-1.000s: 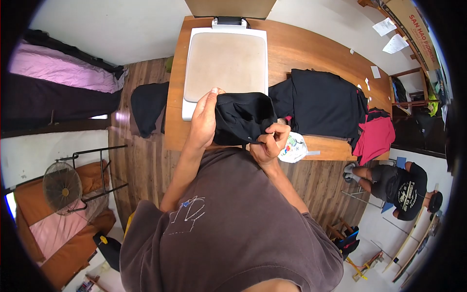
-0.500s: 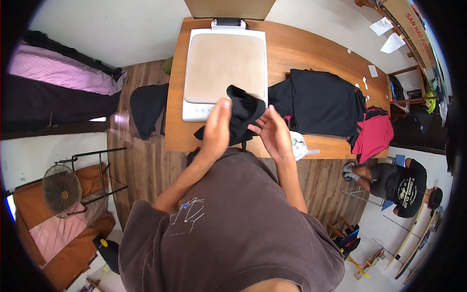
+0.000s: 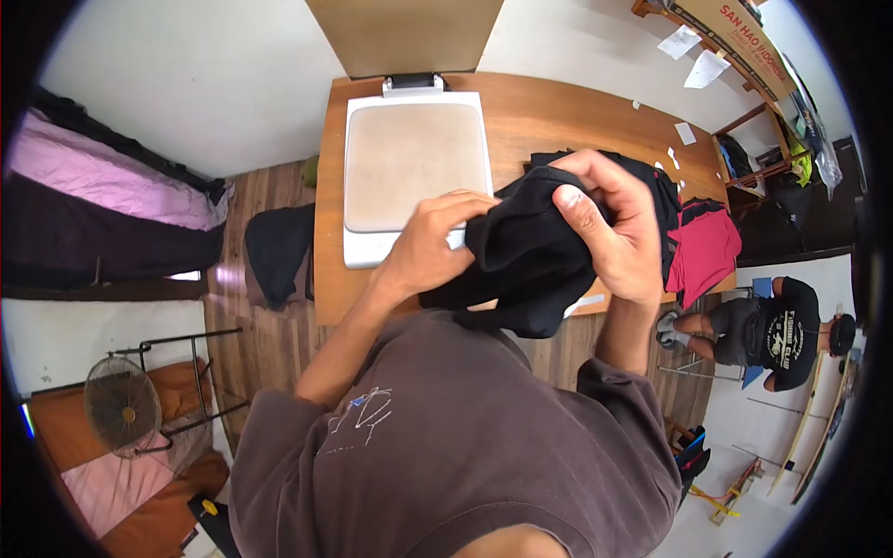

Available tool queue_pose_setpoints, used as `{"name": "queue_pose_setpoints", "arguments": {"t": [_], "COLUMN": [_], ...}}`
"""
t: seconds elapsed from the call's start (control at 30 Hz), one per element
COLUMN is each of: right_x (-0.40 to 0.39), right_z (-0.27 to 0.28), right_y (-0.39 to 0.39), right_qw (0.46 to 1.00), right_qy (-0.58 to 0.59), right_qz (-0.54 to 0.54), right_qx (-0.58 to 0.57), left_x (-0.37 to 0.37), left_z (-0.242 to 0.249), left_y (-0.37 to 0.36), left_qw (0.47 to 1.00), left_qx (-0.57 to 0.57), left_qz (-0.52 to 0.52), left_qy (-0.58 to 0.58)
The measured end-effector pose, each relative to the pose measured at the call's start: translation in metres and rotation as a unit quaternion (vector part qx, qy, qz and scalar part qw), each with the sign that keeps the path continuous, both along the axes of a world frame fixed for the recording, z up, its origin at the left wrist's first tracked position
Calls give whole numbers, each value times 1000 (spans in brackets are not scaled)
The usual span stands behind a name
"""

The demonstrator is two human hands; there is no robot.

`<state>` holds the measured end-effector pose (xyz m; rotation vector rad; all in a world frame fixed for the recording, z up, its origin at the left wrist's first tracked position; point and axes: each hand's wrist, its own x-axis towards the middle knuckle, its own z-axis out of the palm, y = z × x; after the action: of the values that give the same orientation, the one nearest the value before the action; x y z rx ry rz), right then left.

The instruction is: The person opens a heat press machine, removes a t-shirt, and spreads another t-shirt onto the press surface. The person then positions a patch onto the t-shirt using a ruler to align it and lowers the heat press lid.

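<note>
A bunched black cloth garment (image 3: 535, 246) is held up between my two hands, just in front of the table edge and close to my chest. My left hand (image 3: 430, 242) grips its left side, fingers curled over the upper edge. On the other side, my right hand (image 3: 616, 228) has the cloth pinched, thumb in front and fingers behind. Its lower folds hang over the table's front edge. Behind my left hand lies the pale padded plate of a heat press (image 3: 416, 167) with a white base, its upper lid (image 3: 405, 37) raised.
On the wooden table (image 3: 539, 112), a pile of black garments (image 3: 665, 181) lies partly behind my right hand, with red cloth (image 3: 704, 244) beside it. Dark cloth (image 3: 279, 246) drapes left of the table. A fan (image 3: 124, 406) stands lower left; a person (image 3: 772, 330) is at the right.
Both hands have raised the black garment closer to me. My right hand has moved right and up and now grips the cloth. The view has shifted, with the press lower in it.
</note>
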<state>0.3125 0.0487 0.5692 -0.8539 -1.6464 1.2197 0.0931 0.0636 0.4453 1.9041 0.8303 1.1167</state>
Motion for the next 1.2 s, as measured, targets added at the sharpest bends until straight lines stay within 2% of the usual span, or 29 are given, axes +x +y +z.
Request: {"name": "queue_pose_setpoints", "arguments": {"t": [0.03, 0.07, 0.1, 0.2, 0.23, 0.27, 0.33, 0.37, 0.43, 0.5, 0.57, 0.6, 0.67, 0.77, 0.93, 1.03, 1.07, 1.2], "right_x": [4, 10, 16, 34, 40, 46, 59, 67, 85, 98, 98, 98, 95, 90, 91, 88, 87, 87], "right_z": [14, 28, 40, 43, 37, 30, 13, 6, -6, -14, -17, -13, -10, -5, -2, -14, -14, -9], "right_y": [1, 3, 5, 15, 22, 28, 39, 47, 68, 78, 80, 82, 86, 88, 82, 87, 87, 85], "right_qw": [995, 973, 933, 878, 848, 837, 810, 863, 937, 961, 983, 984, 976, 960, 956, 952, 952, 962], "right_qy": [-78, -167, -256, -385, -428, -461, -525, -469, -344, -273, -170, -165, -164, -157, -159, -84, -80, -95], "right_qz": [-26, -40, -52, -108, -133, -140, -152, -123, -61, -51, -57, -60, -99, -146, -134, -164, -172, -182], "right_qx": [50, 152, 248, 263, 282, 260, 214, 140, -5, 4, 41, 38, 106, 180, 208, 246, 242, 180], "left_x": [-10, -24, -38, -78, -81, -90, -103, -110, -137, -157, -160, -164, -176, -186, -184, -182, -183, -190], "left_z": [0, 1, 3, 29, 45, 58, 78, 86, 95, 108, 122, 131, 144, 133, 122, 126, 127, 108], "left_y": [5, 10, 14, 28, 33, 33, 36, 39, 45, 44, 37, 35, 34, 37, 33, 30, 30, 35], "left_qw": [1000, 998, 994, 980, 975, 975, 972, 971, 975, 975, 987, 984, 969, 960, 971, 975, 977, 963], "left_qx": [7, 12, -23, 20, 93, 113, 114, 128, 143, 135, 52, 43, 26, 89, 112, 127, 128, 152], "left_qz": [23, 44, 76, 134, 147, 164, 176, 171, 168, 166, 148, 148, 149, 144, 163, 143, 129, 198], "left_qy": [-16, -33, -80, -145, -141, -103, -103, -108, -27, 62, 34, 89, 197, 223, 134, 111, 115, 102]}}
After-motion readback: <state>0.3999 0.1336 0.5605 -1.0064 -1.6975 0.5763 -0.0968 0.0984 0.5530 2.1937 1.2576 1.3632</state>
